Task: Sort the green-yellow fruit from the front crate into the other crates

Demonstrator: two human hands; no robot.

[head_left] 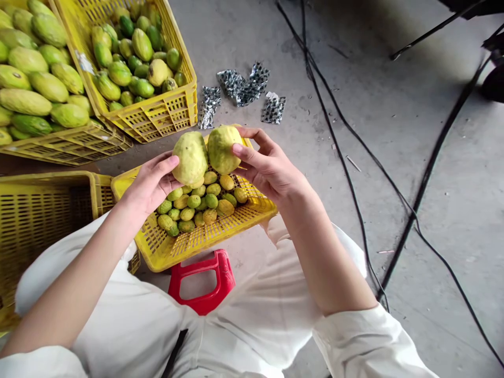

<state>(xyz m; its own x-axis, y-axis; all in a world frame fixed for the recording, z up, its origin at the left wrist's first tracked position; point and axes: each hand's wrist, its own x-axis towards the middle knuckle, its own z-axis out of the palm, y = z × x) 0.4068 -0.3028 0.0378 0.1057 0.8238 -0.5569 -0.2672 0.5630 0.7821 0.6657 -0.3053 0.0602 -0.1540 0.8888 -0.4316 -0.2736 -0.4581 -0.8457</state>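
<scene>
My left hand (155,181) is closed around a rounded, pale yellow-green melon-like fruit (190,158), its thumb on the near side. A second fruit of the same kind (223,149), slightly greener, is gripped by the fingers and thumb of my right hand (268,165). Both are held up side by side, close together. Below them a yellow plastic crate (200,247) tilts toward me, with many much smaller green and yellow fruits (197,207) inside. The fruits in my hands hide the crate's far part.
Two yellow crates, one with large green-yellow fruits (43,86) and one with smaller ones (134,58), stand at the upper left. Another yellow crate (43,202) is at left. A red stool (222,278), crumpled silvery wrappers (244,86) and black cables (346,126) are on the concrete floor.
</scene>
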